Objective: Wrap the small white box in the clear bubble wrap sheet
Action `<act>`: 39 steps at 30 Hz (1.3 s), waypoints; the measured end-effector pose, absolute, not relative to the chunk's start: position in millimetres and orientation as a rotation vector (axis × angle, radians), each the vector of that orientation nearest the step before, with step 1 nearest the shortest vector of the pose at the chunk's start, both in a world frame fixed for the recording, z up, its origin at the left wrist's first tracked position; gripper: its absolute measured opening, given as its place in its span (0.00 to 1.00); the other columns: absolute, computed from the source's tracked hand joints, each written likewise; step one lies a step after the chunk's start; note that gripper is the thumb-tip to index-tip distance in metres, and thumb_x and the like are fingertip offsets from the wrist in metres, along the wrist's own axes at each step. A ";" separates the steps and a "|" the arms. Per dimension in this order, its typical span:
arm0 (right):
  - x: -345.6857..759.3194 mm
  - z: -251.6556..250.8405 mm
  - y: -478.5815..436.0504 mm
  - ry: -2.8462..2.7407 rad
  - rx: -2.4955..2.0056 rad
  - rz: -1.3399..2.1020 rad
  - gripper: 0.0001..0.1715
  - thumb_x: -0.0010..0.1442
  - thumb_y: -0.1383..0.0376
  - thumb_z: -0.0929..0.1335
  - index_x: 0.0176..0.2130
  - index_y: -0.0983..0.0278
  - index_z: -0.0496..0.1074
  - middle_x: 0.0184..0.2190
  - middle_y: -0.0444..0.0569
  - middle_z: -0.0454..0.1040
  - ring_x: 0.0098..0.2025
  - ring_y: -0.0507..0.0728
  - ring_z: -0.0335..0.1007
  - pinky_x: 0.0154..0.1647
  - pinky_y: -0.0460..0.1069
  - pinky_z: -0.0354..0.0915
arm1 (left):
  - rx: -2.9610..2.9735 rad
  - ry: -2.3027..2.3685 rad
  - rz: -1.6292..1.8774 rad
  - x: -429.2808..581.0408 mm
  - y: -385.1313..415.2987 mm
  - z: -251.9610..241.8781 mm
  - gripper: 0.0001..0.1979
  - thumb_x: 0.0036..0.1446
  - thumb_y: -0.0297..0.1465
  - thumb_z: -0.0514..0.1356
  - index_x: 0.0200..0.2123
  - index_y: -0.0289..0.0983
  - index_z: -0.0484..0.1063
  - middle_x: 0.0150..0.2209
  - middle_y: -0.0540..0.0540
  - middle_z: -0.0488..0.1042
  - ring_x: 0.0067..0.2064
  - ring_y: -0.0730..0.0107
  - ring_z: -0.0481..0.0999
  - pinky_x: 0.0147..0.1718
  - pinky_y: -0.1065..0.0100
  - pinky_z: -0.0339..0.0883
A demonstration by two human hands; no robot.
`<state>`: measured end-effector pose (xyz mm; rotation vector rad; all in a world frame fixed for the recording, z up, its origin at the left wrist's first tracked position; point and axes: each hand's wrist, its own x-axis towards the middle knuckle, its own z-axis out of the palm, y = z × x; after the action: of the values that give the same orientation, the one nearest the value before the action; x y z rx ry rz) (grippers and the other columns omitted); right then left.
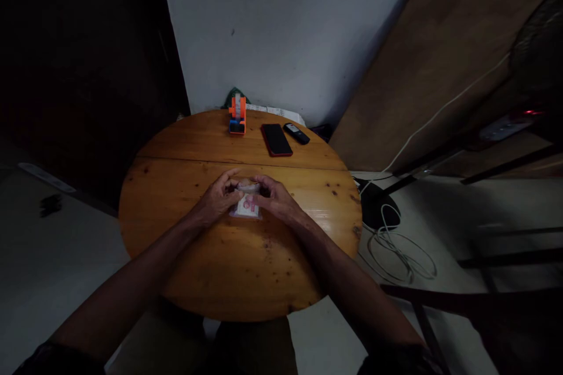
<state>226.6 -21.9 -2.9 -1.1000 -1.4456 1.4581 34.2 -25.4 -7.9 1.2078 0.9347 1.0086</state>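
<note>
A small white packet with pink print (247,206), in what looks like clear plastic, is between my hands near the middle of the round wooden table. My left hand (220,194) grips its left side, thumb on the front and fingers curled behind. On the opposite side my right hand (275,198) is closed on the packet too, its thumb lying across the print. The upper part of the packet looks crumpled, and the fingers hide both side edges. Whether its lower edge rests on the wood I cannot tell.
Toward the back of the wooden table (197,269) stand an orange tape dispenser (238,114), a dark phone with red edges (277,140) and a small black keypad handset (297,133). Behind is a wall (281,29). Coiled white cable (396,252) lies on the floor at right.
</note>
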 end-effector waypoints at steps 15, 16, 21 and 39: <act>220.0 -4.0 -24.5 -1.507 -1.096 1.338 0.29 0.49 0.58 0.75 0.50 0.63 0.72 0.31 0.44 0.77 0.34 0.54 0.73 0.37 0.48 0.67 | 1.219 0.933 1.039 37.7 -21.9 -16.3 0.43 0.50 0.36 0.67 0.67 0.38 0.54 0.43 0.46 0.76 0.36 0.72 0.75 0.37 0.70 0.67; 218.0 -4.9 -23.7 -1.486 -1.103 1.314 0.29 0.49 0.57 0.75 0.50 0.63 0.72 0.32 0.44 0.77 0.34 0.54 0.73 0.37 0.48 0.67 | 1.216 0.933 1.035 37.8 -22.2 -15.7 0.43 0.50 0.36 0.67 0.67 0.38 0.54 0.43 0.47 0.76 0.36 0.72 0.75 0.37 0.70 0.67; 206.2 -13.1 -11.3 -1.386 -1.104 1.224 0.29 0.48 0.53 0.75 0.47 0.63 0.71 0.32 0.42 0.75 0.33 0.53 0.71 0.36 0.48 0.67 | 1.221 0.924 1.025 38.4 -23.6 -11.4 0.45 0.50 0.35 0.67 0.68 0.37 0.51 0.45 0.45 0.76 0.38 0.73 0.75 0.37 0.71 0.66; 202.8 -4.7 -20.6 -1.591 -1.006 0.938 0.15 0.56 0.62 0.68 0.45 0.60 0.72 0.34 0.46 0.77 0.32 0.52 0.72 0.36 0.48 0.68 | 1.211 0.937 1.099 39.7 -19.9 -14.1 0.40 0.48 0.32 0.67 0.64 0.35 0.59 0.38 0.49 0.75 0.36 0.72 0.74 0.38 0.70 0.66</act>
<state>202.8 -20.6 -4.7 -1.0063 -1.5906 0.9376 39.7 -19.9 -14.1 1.2107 0.9370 1.0994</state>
